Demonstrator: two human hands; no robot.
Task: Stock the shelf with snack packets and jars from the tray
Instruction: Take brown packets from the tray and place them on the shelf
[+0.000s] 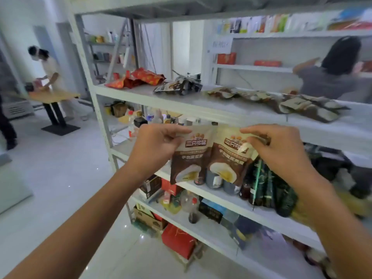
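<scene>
In front of the white shelf unit, just below its waist-high board, two matching snack packets hang side by side w/ inner edges touching or slightly overlapped. The left hand pinches the left packet at its top-left corner, thumb on the printed face and fingers curled behind. The right hand pinches the right packet near its top-right corner the same way.

Both packets are near upright: long axis vertical, sealed top edge up, printed face toward the camera. The right one's top leans a little to the right. Each has a cream upper part and a brown lower part w/ a pale round food pic.

The left packet's brown label reads 三只松鼠 in large chars. The right packet has the same label, but a fingertip covers its end. The smaller text in the brown band under each is too blurred to read.

On the board above lie:
- red packets at the left
- a dark pile of packets in the middle
- a long spread of brown-and-cream packets lying flat at the right

Lower levels hold bottles, dark green packets and a red box.

In the bkgd, a person in white bends over a wooden table at left. A person in grey reaches into a rear shelf at right. The paper sign there is unreadable.
</scene>
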